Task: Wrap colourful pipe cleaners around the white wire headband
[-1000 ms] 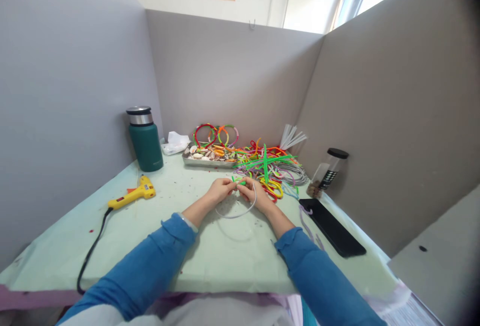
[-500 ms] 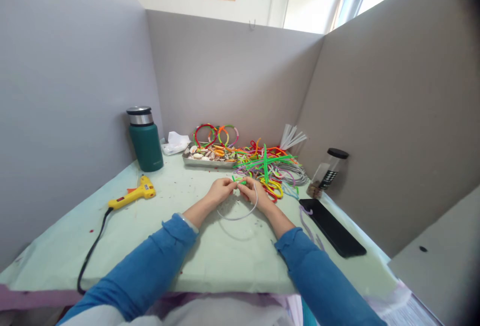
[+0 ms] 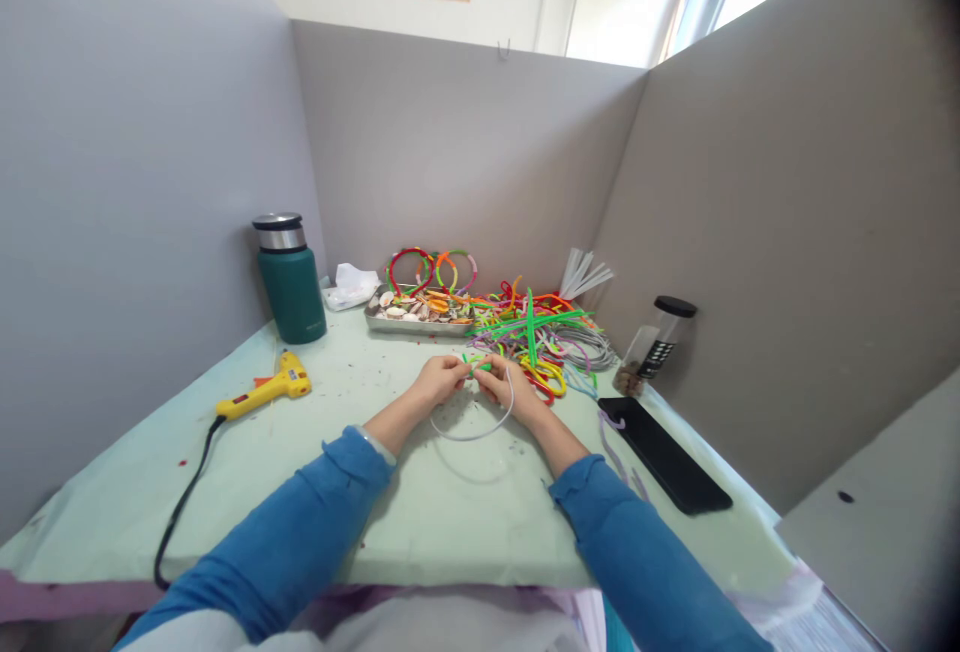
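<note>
and here the left hand (image 3: 439,379) and right hand (image 3: 505,381) pinch the white hoop (image 3: 466,439) above the table (image 3: 457,522), green pipe cleaner (image 3: 483,366) at their fingertips; best, i'd judge, to steady the hoop and keep the green snug, no slack.

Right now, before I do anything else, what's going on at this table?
A person's left hand and right hand meet above the pale green table cover, fingertips pinching a short bright-green strip. A thin, whitish, curved cord bows down from between them; its ends are hidden. Beyond them lie a tangled heap of multicoloured strips and a shallow metal tray of shells. The yellow glue gun lies to the left, untouched.
</note>
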Motion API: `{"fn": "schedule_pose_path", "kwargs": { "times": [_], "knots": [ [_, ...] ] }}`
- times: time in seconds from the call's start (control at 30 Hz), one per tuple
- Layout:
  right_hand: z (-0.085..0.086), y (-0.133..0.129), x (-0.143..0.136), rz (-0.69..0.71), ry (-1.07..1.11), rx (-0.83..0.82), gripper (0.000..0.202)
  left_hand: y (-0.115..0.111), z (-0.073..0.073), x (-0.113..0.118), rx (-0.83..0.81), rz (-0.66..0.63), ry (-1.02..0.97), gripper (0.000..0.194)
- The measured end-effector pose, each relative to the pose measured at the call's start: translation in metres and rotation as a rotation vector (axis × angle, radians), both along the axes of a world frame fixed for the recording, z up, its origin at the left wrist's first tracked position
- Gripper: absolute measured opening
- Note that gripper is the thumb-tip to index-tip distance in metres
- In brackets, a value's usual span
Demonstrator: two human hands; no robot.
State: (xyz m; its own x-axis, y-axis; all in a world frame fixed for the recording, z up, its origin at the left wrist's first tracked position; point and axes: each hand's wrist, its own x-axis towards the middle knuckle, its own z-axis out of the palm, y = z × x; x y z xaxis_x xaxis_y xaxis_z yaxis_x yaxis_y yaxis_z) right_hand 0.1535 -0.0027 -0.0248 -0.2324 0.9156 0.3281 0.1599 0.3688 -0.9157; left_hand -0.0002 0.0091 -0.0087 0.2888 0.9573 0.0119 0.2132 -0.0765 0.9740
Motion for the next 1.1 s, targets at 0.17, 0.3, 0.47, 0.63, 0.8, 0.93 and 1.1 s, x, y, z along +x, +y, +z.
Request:
{"fn": "schedule_pose_path", "kwargs": {
  "times": [0.17, 0.3, 0.47, 0.63, 0.8, 0.93, 1.1],
  "knots": [
    [0.001, -0.002, -0.001, 0.035, 0.016, -0.008, 0.027, -0.003, 0.005, 0.000, -0.067, 0.001, -0.028, 0.032],
    [0.001, -0.001, -0.001, 0.041, 0.013, -0.007, 0.028, -0.004, 0.005, 0.000, -0.075, 0.000, -0.023, 0.031],
    [0.001, 0.000, 0.000, -0.011, 0.001, -0.012, 0.027, 0.000, 0.000, 0.001, 0.041, 0.029, 0.005, 0.033],
    [0.001, 0.001, 0.000, -0.058, -0.017, -0.015, 0.026, 0.000, -0.003, 0.001, 0.134, 0.026, -0.019, 0.030],
    [0.002, 0.000, -0.001, -0.060, -0.005, -0.031, 0.026, 0.001, -0.004, 0.001, 0.158, 0.032, -0.008, 0.028],
    [0.003, -0.001, -0.001, -0.055, -0.001, -0.032, 0.026, 0.002, -0.006, 0.001, 0.216, 0.061, 0.051, 0.027],
    [0.002, 0.000, -0.001, -0.056, 0.007, -0.031, 0.027, 0.001, -0.003, 0.000, 0.355, 0.134, 0.175, 0.021]
  ]
}}
